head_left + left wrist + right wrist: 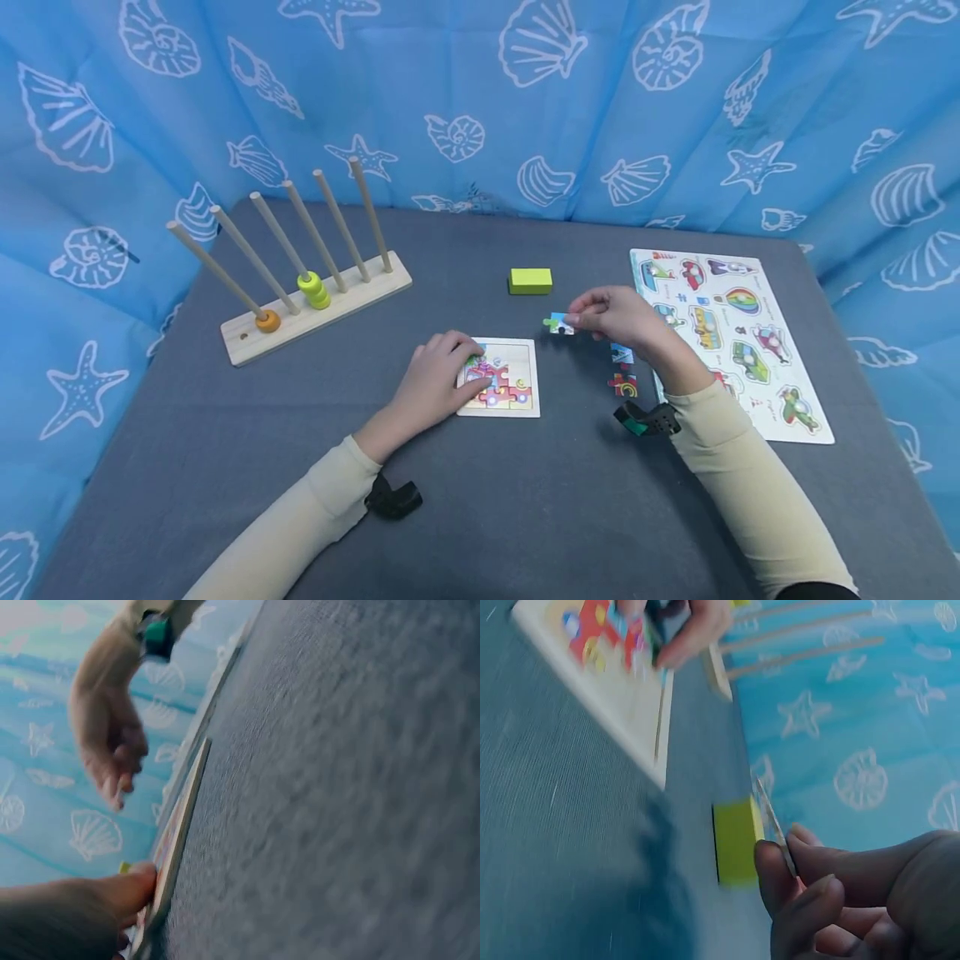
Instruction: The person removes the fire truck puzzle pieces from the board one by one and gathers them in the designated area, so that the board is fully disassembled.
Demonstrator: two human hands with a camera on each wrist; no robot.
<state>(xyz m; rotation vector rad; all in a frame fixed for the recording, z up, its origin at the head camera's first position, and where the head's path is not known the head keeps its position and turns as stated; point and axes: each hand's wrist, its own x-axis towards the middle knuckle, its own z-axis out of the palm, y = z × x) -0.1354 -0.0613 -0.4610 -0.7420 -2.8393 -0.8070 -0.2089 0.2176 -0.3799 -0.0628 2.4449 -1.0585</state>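
Observation:
The right hand (617,318) pinches a blue and green puzzle piece (561,324) above the table, right of the puzzle frame; the right wrist view shows this piece (774,821) edge-on between thumb and fingers. The left hand (435,377) rests on the left side of the square puzzle frame (531,408), fingers relaxed over its edge and the pieces in it. Joined pink and red pieces (497,392) fill the frame's lower part; its upper right shows bare wood. Two loose pieces, one blue (622,354) and one red (623,384), lie beneath the right forearm's left side.
A yellow-green block (530,282) stands behind the puzzle frame. At the left is a wooden peg rack (318,318) with tall pegs, an orange bead and green beads. A white vehicle picture board (806,408) lies at the right, partly under the right arm. A blue shell-print curtain hangs behind.

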